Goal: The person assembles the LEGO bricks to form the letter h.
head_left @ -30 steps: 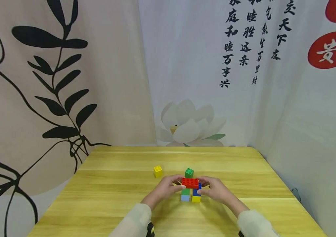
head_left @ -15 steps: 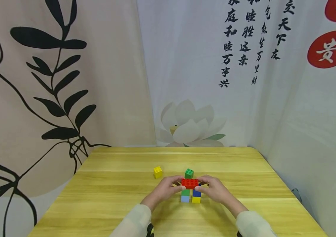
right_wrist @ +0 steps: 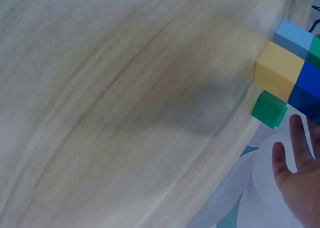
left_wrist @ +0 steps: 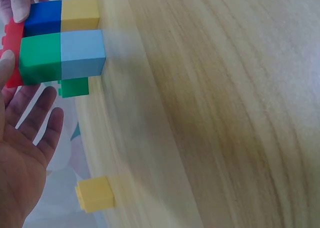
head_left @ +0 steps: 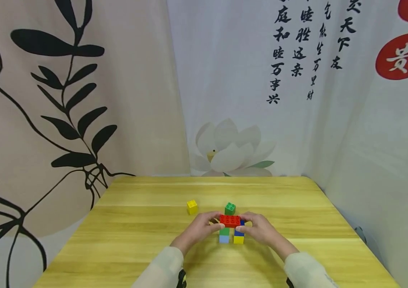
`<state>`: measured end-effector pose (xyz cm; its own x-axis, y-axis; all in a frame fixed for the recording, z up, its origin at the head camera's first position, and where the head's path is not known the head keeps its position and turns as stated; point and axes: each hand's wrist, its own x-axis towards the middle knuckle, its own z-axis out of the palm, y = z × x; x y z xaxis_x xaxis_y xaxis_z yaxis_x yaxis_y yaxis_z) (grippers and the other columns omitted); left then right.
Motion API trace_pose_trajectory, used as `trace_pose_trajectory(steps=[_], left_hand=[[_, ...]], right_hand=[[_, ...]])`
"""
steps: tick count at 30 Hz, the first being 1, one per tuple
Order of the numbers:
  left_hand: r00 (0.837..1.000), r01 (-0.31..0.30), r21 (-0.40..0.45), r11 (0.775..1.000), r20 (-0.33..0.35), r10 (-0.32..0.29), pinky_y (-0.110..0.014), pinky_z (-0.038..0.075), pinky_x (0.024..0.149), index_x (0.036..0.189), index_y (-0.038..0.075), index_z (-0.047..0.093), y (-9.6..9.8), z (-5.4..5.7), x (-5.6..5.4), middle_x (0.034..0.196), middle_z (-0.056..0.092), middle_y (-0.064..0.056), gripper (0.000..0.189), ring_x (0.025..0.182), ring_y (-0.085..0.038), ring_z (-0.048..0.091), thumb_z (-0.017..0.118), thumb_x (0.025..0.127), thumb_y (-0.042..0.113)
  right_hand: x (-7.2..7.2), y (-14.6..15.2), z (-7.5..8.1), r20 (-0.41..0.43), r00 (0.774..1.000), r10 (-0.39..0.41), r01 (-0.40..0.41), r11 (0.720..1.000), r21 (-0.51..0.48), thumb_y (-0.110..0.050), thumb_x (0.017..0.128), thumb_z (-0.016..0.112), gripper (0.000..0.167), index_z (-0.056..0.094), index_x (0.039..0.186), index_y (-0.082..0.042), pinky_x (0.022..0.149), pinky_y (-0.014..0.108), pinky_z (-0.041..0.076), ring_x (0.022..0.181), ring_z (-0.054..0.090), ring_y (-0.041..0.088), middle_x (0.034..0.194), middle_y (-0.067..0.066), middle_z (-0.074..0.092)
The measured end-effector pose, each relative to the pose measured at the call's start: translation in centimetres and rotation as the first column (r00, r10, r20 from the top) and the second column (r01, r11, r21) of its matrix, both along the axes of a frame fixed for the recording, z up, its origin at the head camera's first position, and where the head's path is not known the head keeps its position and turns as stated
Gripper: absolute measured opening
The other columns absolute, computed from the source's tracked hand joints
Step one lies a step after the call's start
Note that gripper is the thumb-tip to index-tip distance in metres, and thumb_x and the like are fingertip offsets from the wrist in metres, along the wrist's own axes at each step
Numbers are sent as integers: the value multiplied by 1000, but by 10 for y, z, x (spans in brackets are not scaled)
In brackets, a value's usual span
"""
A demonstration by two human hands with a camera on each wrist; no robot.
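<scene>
A long red building brick (head_left: 230, 221) bridges two short columns, its studs facing up. The left column is a green brick (left_wrist: 41, 58) over a light blue one (left_wrist: 83, 53); the right is a dark blue brick (left_wrist: 44, 17) over a yellow one (right_wrist: 278, 70). My left hand (head_left: 202, 227) pinches the red brick's left end, thumb in front and fingers behind. At its right end, my right hand (head_left: 261, 230) holds it the same way, its thumb near the front corner. The right wrist view cuts off the red brick.
Just behind the columns a separate green brick (head_left: 230, 209) stands on the wooden table (head_left: 146, 248). Farther left lies a loose yellow brick (head_left: 192, 207). A printed curtain (head_left: 146, 100) hangs beyond the table's back edge.
My right thumb has shifted up and slightly left, from the dark blue brick to the red brick's lower right corner. The left hand keeps its hold, and the loose bricks have stayed put.
</scene>
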<state>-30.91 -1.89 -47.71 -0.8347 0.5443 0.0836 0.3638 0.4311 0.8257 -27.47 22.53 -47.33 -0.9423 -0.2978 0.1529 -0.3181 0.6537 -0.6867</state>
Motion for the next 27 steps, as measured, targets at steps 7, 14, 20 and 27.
trace_pose_trajectory(steps=[7,14,20,27], left_hand=[[1000,5,-8,1000,-17,-5,-36,51,83,130,12,64,3,2,-1,107,66,3,38,98,-16,59,66,97,30],[1000,7,19,1000,1,-7,-36,52,84,128,12,65,7,0,0,108,66,4,36,99,-17,60,66,97,30],[1000,-13,64,998,16,12,-37,53,82,127,13,66,9,-2,1,108,67,3,35,99,-19,60,67,96,31],[998,-58,99,993,13,57,-37,53,82,124,16,68,7,-7,2,109,68,5,35,99,-18,59,66,96,36]], right_hand=[[-2,1,0,11,1000,-21,22,999,-35,-39,93,69,38,69,121,-13,86,48,49,102,61,19,110,-3,68],[0,2,-3,-30,999,-19,17,998,-66,-36,95,68,31,72,118,-15,84,46,50,102,62,20,111,-4,67],[-2,3,-6,-8,999,-49,48,995,-93,-37,95,68,33,71,120,-16,88,49,49,102,60,21,112,-4,66],[-2,1,-6,41,998,-41,46,989,-141,-38,95,67,38,70,125,-15,91,56,45,110,58,28,118,0,65]])
